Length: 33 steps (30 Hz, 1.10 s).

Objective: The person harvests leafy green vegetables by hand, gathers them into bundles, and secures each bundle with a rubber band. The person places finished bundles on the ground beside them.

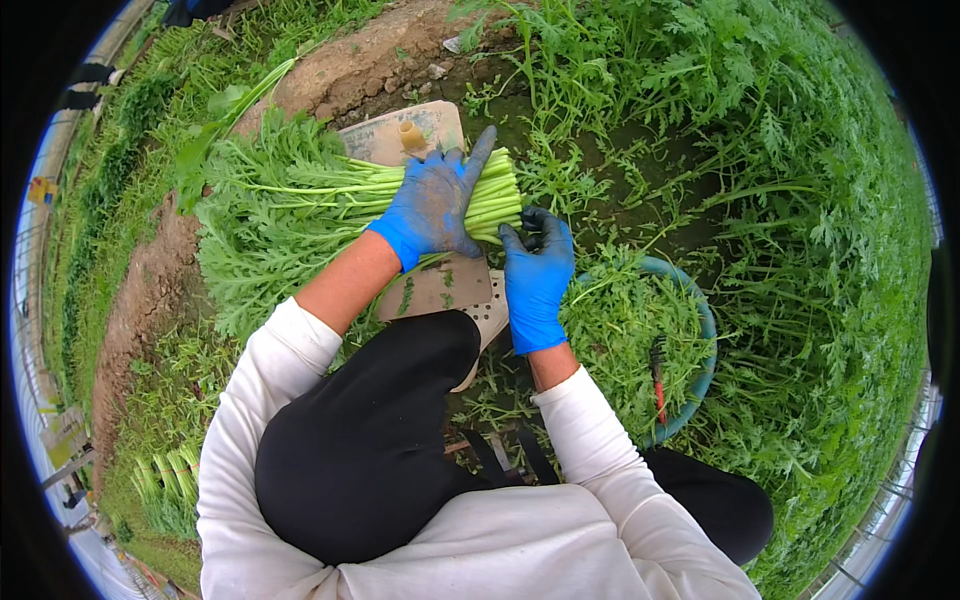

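Note:
My left hand [435, 201], in a soiled blue glove, lies across a bunch of leafy greens [495, 187] and grips its pale stems. The index finger stretches along the top of the stems, and the thumb bends over the near side. Serrated leaves spread to the left, while the cut ends face right. At those ends is my right hand [538, 262], also gloved in blue, its thumb and fingers curled against the lowest stems. Whether it pinches a stem cannot be told. Under the bunch sits a flat board [433, 289] with leaf scraps on it.
A yellowish ring-shaped piece [410, 135] rests on the board's far part. To the right, a round tub with a blue-green rim [701, 322] holds loose greens and a red-handled tool [659, 390]. A perforated shoe [489, 319] shows below the board. Banded bunches [166, 480] lie lower left.

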Each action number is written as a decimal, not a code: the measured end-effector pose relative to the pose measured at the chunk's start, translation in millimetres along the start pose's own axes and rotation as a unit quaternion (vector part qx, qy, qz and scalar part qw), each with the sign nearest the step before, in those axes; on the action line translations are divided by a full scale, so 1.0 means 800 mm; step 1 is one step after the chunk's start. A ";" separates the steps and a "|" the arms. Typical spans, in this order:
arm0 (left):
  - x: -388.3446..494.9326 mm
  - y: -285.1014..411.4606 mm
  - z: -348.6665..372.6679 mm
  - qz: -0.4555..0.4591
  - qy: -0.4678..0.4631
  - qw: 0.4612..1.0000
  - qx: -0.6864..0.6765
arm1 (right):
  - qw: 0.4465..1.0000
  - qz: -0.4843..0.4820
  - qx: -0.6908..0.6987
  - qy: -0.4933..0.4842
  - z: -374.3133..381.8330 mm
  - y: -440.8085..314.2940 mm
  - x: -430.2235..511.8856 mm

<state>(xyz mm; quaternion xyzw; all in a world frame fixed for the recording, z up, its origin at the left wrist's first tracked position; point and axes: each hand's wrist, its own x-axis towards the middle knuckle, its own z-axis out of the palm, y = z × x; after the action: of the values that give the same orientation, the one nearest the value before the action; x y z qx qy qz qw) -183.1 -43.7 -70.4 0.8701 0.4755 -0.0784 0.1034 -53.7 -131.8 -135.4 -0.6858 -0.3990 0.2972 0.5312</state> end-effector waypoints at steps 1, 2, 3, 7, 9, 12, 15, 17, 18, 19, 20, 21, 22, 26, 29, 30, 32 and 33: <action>0.000 0.000 0.000 0.001 0.005 1.000 -0.008 | 1.000 0.013 0.019 -0.002 0.001 0.002 0.002; 0.000 0.000 0.000 0.003 0.006 1.000 -0.012 | 0.998 0.036 0.055 -0.009 0.001 0.005 0.004; -0.001 -0.001 0.001 0.002 0.005 1.000 -0.013 | 0.994 0.058 0.091 -0.015 0.003 0.008 0.006; -0.003 -0.002 0.006 0.010 0.036 0.999 0.001 | 0.987 0.094 0.125 -0.029 0.000 0.015 0.008; -0.004 -0.003 0.008 0.014 0.048 0.999 0.002 | 0.996 -0.008 0.081 -0.033 -0.006 0.015 0.009; -0.004 -0.005 0.010 0.015 0.049 0.999 -0.003 | 0.997 -0.060 0.027 -0.050 -0.015 0.008 0.012; -0.004 -0.005 0.010 0.015 0.049 0.999 -0.002 | 0.995 -0.008 0.004 -0.101 -0.023 -0.004 0.019; -0.005 -0.005 0.010 0.012 0.046 0.999 -0.011 | 0.991 0.038 0.024 -0.129 -0.025 -0.014 0.022; -0.005 -0.005 0.010 0.010 0.039 0.999 -0.010 | 0.988 0.055 0.047 -0.134 -0.025 -0.018 0.023; -0.005 -0.005 0.010 0.013 0.051 0.999 -0.013 | 0.984 0.065 0.084 -0.142 -0.025 -0.022 0.024; -0.005 -0.005 0.010 0.016 0.061 0.998 -0.010 | 0.983 0.085 0.085 -0.141 -0.024 -0.025 0.024; -0.005 -0.005 0.010 0.016 0.053 0.998 -0.002 | 0.980 0.098 0.099 -0.143 -0.023 -0.027 0.023; -0.005 -0.005 0.010 0.018 0.057 0.998 -0.015 | 0.976 0.107 0.120 -0.145 -0.022 -0.029 0.022; -0.005 -0.008 0.009 0.025 0.037 0.998 -0.038 | 0.963 0.122 0.198 -0.134 -0.022 -0.030 0.022; -0.005 -0.010 0.007 0.037 0.036 0.997 -0.056 | 0.956 0.099 0.221 -0.166 -0.025 -0.027 0.029; -0.005 -0.012 0.006 0.040 0.026 0.997 -0.057 | 0.954 0.089 0.228 -0.174 -0.026 -0.025 0.032; -0.004 -0.013 0.005 0.043 0.020 0.996 -0.076 | 0.954 0.073 0.225 -0.186 -0.028 -0.021 0.037; -0.003 -0.014 0.004 0.043 0.013 0.996 -0.077 | 0.956 0.068 0.214 -0.189 -0.028 -0.019 0.039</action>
<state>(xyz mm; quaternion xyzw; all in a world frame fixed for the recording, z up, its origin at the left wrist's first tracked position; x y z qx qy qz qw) -194.0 -41.1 -74.3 0.8800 0.4439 -0.0263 0.1670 -22.8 -114.2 -114.3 -0.5125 -0.3720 0.5351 0.5591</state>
